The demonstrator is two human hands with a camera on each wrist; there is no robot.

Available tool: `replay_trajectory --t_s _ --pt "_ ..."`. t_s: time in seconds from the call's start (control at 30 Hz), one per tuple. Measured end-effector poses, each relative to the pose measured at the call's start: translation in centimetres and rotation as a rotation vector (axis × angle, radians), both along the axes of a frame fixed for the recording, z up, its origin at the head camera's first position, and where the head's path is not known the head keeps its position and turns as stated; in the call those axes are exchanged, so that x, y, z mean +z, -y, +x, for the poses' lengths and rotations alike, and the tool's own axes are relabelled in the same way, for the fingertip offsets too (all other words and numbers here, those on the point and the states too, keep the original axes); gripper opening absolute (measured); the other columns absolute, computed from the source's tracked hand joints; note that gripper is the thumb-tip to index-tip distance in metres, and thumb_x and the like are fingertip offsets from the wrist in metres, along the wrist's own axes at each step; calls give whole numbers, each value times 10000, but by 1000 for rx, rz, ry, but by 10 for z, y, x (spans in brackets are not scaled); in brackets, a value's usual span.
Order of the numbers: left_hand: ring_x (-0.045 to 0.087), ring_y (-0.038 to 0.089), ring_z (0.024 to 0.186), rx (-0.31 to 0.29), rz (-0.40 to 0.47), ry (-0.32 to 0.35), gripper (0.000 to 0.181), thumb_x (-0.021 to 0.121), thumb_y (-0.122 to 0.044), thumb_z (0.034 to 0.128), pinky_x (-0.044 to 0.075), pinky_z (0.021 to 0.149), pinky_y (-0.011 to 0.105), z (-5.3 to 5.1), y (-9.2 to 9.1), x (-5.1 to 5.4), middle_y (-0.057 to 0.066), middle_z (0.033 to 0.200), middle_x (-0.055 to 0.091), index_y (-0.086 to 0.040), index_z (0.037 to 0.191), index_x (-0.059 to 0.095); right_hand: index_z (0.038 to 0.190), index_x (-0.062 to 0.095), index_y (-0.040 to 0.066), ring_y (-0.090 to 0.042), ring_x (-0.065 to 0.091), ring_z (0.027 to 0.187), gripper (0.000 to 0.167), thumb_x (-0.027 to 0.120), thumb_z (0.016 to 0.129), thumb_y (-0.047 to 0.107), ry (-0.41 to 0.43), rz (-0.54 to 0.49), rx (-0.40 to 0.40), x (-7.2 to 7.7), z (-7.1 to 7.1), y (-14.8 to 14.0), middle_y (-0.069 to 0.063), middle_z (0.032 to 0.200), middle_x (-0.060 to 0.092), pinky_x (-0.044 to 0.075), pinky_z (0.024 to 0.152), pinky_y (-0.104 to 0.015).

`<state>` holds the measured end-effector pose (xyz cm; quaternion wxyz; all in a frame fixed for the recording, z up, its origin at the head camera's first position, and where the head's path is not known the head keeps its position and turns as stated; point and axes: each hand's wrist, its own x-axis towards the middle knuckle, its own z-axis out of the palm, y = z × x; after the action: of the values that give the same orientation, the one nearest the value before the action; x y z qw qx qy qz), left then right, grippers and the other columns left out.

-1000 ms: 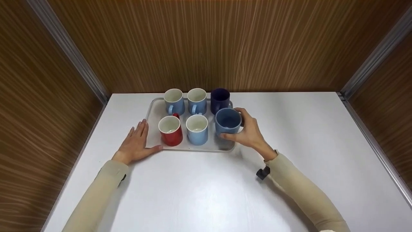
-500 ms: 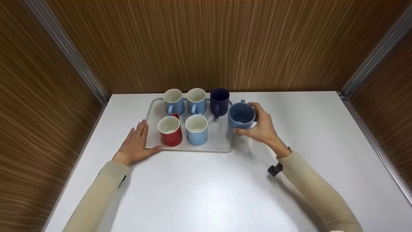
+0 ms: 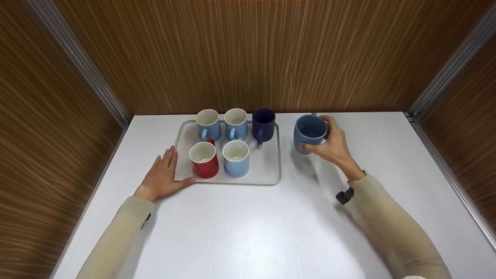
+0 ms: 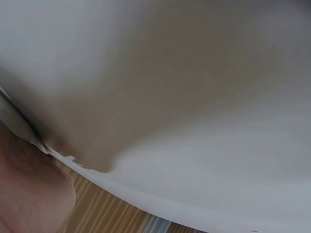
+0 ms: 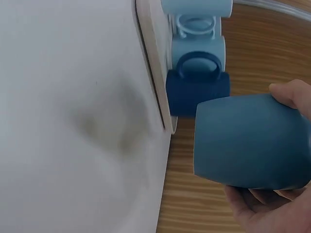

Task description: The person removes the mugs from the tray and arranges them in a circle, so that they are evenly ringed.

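Observation:
My right hand [image 3: 333, 143] grips a grey-blue mug [image 3: 310, 133] around its body, thumb in front and fingers behind. The mug hangs above the table to the right of the tray [image 3: 267, 170], its handle pointing to the back. In the right wrist view the same mug [image 5: 250, 141] appears sideways, clear of the table. My left hand [image 3: 161, 176] lies flat with straight fingers at the tray's front left corner. On the tray stand a red mug [image 3: 205, 162], a light blue mug [image 3: 236, 162], two blue mugs with white insides [image 3: 209, 128] and a dark purple mug [image 3: 263, 126].
A white table [image 3: 248, 232] carries the tray near its back edge. Wood-grain panels [image 3: 271, 54] rise behind and on both sides, with metal strips at the corners. The left wrist view shows mostly shadowed white table [image 4: 218, 160].
My right hand has carried the grey-blue mug off the tray's front right spot, out to the right and somewhat back. My left hand has stayed in place.

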<state>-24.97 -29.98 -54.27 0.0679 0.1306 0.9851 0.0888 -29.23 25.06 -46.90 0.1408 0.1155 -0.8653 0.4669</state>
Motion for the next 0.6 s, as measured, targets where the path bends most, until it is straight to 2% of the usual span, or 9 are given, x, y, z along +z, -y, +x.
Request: replay_trajectory --t_s 0.3,0.6 --pt "19 398 1671 8 -10 -17 1287 441 -915 903 28 1353 576 -3 -1 1 204 1797 -7 21 1699 61 1506 437 -20 -459 581 1362 955 970 745 201 17 48 -71 -3 -14 -28 -283 1454 588 469 1154 -645" --pt "60 409 1667 9 -2 -39 1265 467 -890 911 64 1352 581 3 -1 1 215 1793 39 32 1694 98 1543 375 -14 -468 511 1434 1010 963 767 252 85 69 -162 -10 -25 -53 -297 1538 519 413 1206 -653"
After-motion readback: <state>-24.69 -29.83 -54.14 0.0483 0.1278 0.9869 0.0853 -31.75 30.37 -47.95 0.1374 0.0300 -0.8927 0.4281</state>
